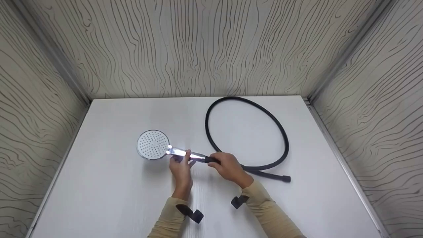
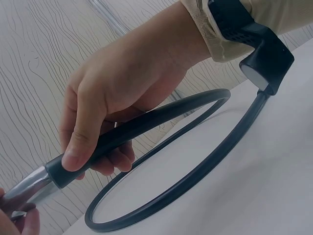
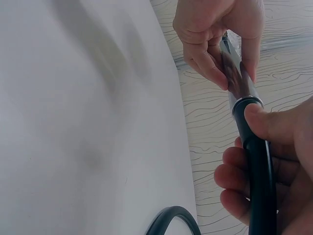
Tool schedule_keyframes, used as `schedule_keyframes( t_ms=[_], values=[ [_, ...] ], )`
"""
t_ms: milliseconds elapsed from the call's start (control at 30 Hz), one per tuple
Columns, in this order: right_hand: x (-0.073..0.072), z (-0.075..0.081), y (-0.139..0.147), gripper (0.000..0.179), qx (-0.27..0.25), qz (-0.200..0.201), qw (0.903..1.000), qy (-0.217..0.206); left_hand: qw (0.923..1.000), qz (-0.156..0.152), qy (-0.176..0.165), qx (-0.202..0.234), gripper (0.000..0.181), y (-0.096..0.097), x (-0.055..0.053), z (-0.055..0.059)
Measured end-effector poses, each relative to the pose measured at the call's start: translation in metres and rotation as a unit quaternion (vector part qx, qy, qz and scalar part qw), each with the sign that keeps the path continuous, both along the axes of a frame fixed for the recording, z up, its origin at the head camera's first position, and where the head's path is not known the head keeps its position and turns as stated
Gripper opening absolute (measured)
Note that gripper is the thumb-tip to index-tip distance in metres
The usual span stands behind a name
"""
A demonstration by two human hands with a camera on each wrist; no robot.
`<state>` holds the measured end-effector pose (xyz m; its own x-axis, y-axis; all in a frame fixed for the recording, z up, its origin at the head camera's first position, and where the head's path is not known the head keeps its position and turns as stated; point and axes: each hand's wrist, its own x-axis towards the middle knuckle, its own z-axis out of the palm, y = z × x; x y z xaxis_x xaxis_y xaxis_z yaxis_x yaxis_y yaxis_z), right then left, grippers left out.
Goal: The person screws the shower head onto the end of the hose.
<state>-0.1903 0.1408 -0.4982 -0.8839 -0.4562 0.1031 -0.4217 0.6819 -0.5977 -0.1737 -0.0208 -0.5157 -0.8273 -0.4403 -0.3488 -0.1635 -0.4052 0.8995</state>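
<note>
Left hand (image 1: pixel 181 171) pinches round-faced chrome showerhead (image 1: pixel 153 144); right hand (image 1: pixel 228 166) grips flexible black hose (image 1: pixel 286 143), end against handle (image 1: pixel 199 157). Tightness unclear; other end (image 1: pixel 286 178) free.

Tan wrinkled sleeves (image 1: pixel 269 210), fitted cuffs (image 2: pixel 207 30); blocky black wrist cameras (image 1: pixel 197 216).

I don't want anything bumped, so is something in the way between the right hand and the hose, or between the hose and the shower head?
No, nothing visible. The right hand grips the black hose, whose end meets the handle of the shower head, held by the left hand.
</note>
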Motion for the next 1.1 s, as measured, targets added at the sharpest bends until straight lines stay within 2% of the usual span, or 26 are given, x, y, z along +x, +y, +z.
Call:
schedule_keyframes(
  t_ms=[167, 467, 733, 1100],
  values=[
    [-0.0007, 0.0012, 0.0007, 0.014, -0.003, 0.005, 0.9999, -0.008, 0.9999, 0.003, -0.01, 0.003, 0.046, 0.0001, 0.0, -0.0005],
    [-0.0023, -0.0011, 0.0013, 0.015, -0.02, -0.007, 0.9983, -0.054, 1.0, 0.002, -0.007, 0.002, 0.048, -0.0018, -0.003, -0.0005],
    [-0.0017, -0.0023, 0.0022, 0.018, -0.017, 0.0, 0.9983, -0.056, 0.9997, 0.02, 0.004, 0.012, 0.045, -0.0016, -0.0046, -0.0046],
    [-0.0025, -0.001, 0.002, 0.018, -0.019, -0.003, 0.9981, -0.059, 0.9999, 0.008, -0.012, 0.008, 0.047, -0.0018, -0.0044, -0.0031]
  ],
)
